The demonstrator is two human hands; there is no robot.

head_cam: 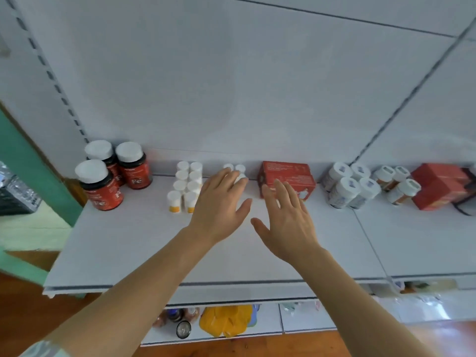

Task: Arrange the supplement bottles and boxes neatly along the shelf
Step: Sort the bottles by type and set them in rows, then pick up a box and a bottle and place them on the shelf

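On the white shelf (144,243) stand three red bottles with white caps (103,186) at the far left. Beside them are two rows of small white bottles with yellow labels (184,186). My left hand (221,204) is open, its fingers over a small group of white bottles (238,171) that it partly hides. My right hand (286,220) is open, fingertips at the front of a red box (288,176). Further right are white bottles with blue labels (350,186), white bottles with orange labels (396,184) and stacked red boxes (440,186).
A white back panel (244,86) rises behind the shelf. A lower shelf holds a yellow packet (226,320) and dark jars (180,323). A green frame (33,171) stands at the left, above a wooden floor (23,310).
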